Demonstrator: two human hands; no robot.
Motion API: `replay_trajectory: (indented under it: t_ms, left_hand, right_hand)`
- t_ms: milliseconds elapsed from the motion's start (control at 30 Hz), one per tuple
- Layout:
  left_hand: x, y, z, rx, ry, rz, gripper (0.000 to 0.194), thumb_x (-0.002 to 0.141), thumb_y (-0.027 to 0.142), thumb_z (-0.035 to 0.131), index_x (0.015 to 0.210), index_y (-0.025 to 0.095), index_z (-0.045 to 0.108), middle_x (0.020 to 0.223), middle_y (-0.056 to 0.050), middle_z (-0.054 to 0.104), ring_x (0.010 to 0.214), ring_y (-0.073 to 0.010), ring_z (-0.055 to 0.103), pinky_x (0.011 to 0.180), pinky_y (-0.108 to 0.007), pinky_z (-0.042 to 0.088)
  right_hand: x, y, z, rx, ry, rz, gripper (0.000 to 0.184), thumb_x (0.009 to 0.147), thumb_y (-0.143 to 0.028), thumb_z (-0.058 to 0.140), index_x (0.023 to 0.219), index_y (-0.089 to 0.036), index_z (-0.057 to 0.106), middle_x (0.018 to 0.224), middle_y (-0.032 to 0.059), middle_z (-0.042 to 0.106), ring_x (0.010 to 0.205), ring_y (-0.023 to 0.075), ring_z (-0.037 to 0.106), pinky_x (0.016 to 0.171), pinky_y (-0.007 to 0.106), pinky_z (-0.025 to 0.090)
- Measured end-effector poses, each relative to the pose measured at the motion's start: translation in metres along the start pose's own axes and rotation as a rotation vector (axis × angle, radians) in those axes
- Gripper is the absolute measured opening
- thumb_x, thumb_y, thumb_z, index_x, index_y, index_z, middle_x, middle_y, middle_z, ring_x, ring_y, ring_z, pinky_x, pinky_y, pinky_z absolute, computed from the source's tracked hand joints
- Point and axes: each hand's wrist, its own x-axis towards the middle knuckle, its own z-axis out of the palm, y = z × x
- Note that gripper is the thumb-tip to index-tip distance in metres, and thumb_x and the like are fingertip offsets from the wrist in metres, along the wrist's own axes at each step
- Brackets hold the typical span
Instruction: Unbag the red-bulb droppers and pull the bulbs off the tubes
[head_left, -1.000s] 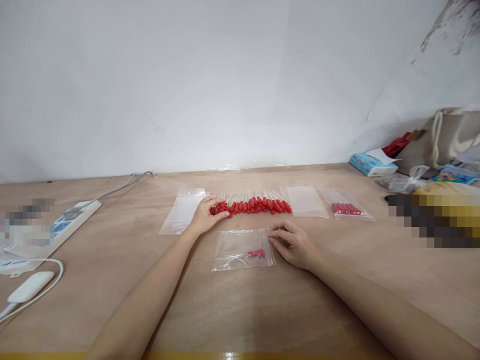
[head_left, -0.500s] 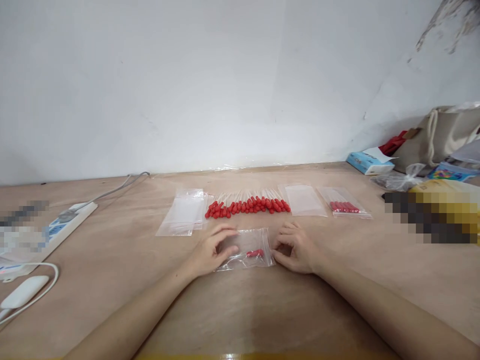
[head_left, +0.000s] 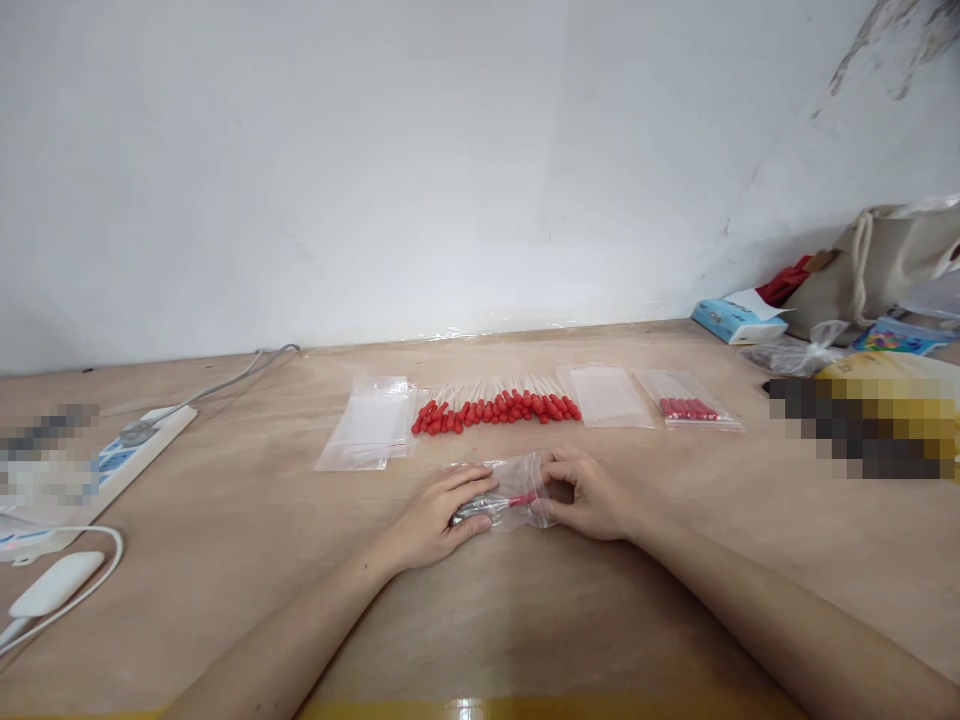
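A small clear plastic bag (head_left: 514,478) with a red-tipped stick (head_left: 520,499) inside lies crumpled on the wooden table (head_left: 525,620), between my two hands. My left hand (head_left: 439,518) grips the bag's left end, fingers curled over it. My right hand (head_left: 589,492) pinches its right end. Just beyond, a row of several red-tipped sticks (head_left: 496,409) lies side by side.
A stack of empty clear bags (head_left: 367,425) lies left of the row, another empty bag (head_left: 606,397) right of it, then a filled bag (head_left: 690,409). A power strip (head_left: 142,440) and cables sit far left. A cloth bag (head_left: 885,265) and boxes crowd the far right.
My left hand left the row of sticks and came back to the bag in front of me. Both hands now grip the bag, which has gone from flat to bunched up.
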Motion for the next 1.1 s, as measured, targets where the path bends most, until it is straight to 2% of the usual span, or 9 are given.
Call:
replay_trajectory:
  t_ms: [133, 267, 433, 533, 600, 700, 767, 933, 1100]
  left_hand:
    - [-0.001, 0.002, -0.001, 0.017, -0.007, -0.01, 0.045, 0.083, 0.041, 0.046, 0.127, 0.029, 0.041, 0.134, -0.004, 0.041, 0.124, -0.0202, 0.036, 0.103, -0.04, 0.03]
    - [-0.002, -0.003, -0.003, 0.019, -0.022, 0.009, 0.048, 0.082, 0.043, 0.047, 0.127, 0.028, 0.041, 0.135, -0.004, 0.039, 0.125, -0.0203, 0.034, 0.104, -0.04, 0.029]
    - [-0.007, -0.008, -0.006, -0.049, -0.028, 0.013, 0.047, 0.079, 0.042, 0.052, 0.124, 0.028, 0.045, 0.134, -0.005, 0.04, 0.123, -0.0211, 0.037, 0.101, -0.039, 0.033]
    - [-0.009, -0.009, -0.005, -0.092, 0.076, 0.011, 0.04, 0.08, 0.037, 0.052, 0.119, 0.027, 0.049, 0.13, -0.005, 0.043, 0.12, -0.0201, 0.041, 0.099, -0.037, 0.036]
    - [-0.005, -0.011, -0.004, -0.069, 0.274, -0.009, 0.033, 0.081, 0.033, 0.052, 0.113, 0.025, 0.053, 0.125, -0.006, 0.047, 0.116, -0.0195, 0.044, 0.098, -0.037, 0.036]
    - [0.009, -0.023, -0.004, 0.052, 0.627, -0.099, 0.029, 0.079, 0.029, 0.053, 0.107, 0.023, 0.054, 0.114, -0.007, 0.051, 0.11, -0.0201, 0.046, 0.097, -0.038, 0.036]
    - [0.023, -0.035, -0.006, 0.127, 0.761, -0.171, 0.032, 0.077, 0.03, 0.056, 0.108, 0.021, 0.053, 0.11, -0.008, 0.051, 0.108, -0.0214, 0.046, 0.095, -0.039, 0.037]
    - [0.051, -0.062, -0.007, 0.178, 0.822, -0.318, 0.04, 0.074, 0.031, 0.058, 0.111, 0.019, 0.05, 0.11, -0.01, 0.047, 0.107, -0.0242, 0.047, 0.094, -0.041, 0.039]
    - [0.054, -0.069, -0.001, 0.135, 0.796, -0.364, 0.04, 0.074, 0.033, 0.058, 0.111, 0.019, 0.05, 0.112, -0.01, 0.045, 0.105, -0.0234, 0.05, 0.093, -0.04, 0.042]
  right_hand:
    - [-0.003, 0.013, -0.012, 0.217, 0.025, 0.203, 0.009, 0.075, -0.026, 0.055, 0.075, -0.018, 0.057, 0.064, -0.0019, 0.056, 0.056, 0.0098, 0.05, 0.052, 0.022, 0.039]
    - [-0.006, 0.034, -0.03, 0.503, 0.097, 0.379, 0.017, 0.07, -0.033, 0.061, 0.074, -0.018, 0.055, 0.07, -0.0008, 0.06, 0.062, 0.0108, 0.053, 0.057, 0.023, 0.041]
    - [-0.005, 0.058, -0.057, 0.704, 0.422, 0.438, 0.02, 0.064, -0.034, 0.067, 0.072, -0.019, 0.056, 0.068, -0.0015, 0.061, 0.06, 0.0099, 0.055, 0.062, 0.024, 0.042]
    - [0.0, 0.06, -0.064, 0.704, 0.548, 0.417, 0.021, 0.062, -0.034, 0.069, 0.073, -0.02, 0.057, 0.069, -0.002, 0.06, 0.062, 0.0102, 0.056, 0.064, 0.025, 0.044]
    - [0.007, 0.054, -0.061, 0.642, 0.576, 0.379, 0.023, 0.062, -0.035, 0.069, 0.075, -0.02, 0.057, 0.071, -0.0011, 0.061, 0.066, 0.0116, 0.057, 0.066, 0.026, 0.045]
    - [0.026, 0.039, -0.043, 0.454, 0.623, 0.311, 0.026, 0.063, -0.036, 0.068, 0.078, -0.019, 0.056, 0.074, 0.0009, 0.062, 0.07, 0.0143, 0.059, 0.067, 0.028, 0.046]
    - [0.041, 0.029, -0.027, 0.255, 0.642, 0.251, 0.022, 0.067, -0.036, 0.065, 0.079, -0.019, 0.057, 0.076, 0.0021, 0.063, 0.073, 0.0159, 0.059, 0.069, 0.03, 0.045]
    - [0.076, 0.016, 0.008, -0.237, 0.632, 0.123, 0.011, 0.074, -0.03, 0.057, 0.079, -0.022, 0.061, 0.078, 0.0016, 0.066, 0.081, 0.0176, 0.056, 0.083, 0.035, 0.036]
    - [0.099, 0.018, 0.031, -0.461, 0.604, 0.127, 0.011, 0.076, -0.028, 0.052, 0.08, -0.022, 0.061, 0.076, 0.0008, 0.066, 0.086, 0.0175, 0.054, 0.092, 0.04, 0.022]
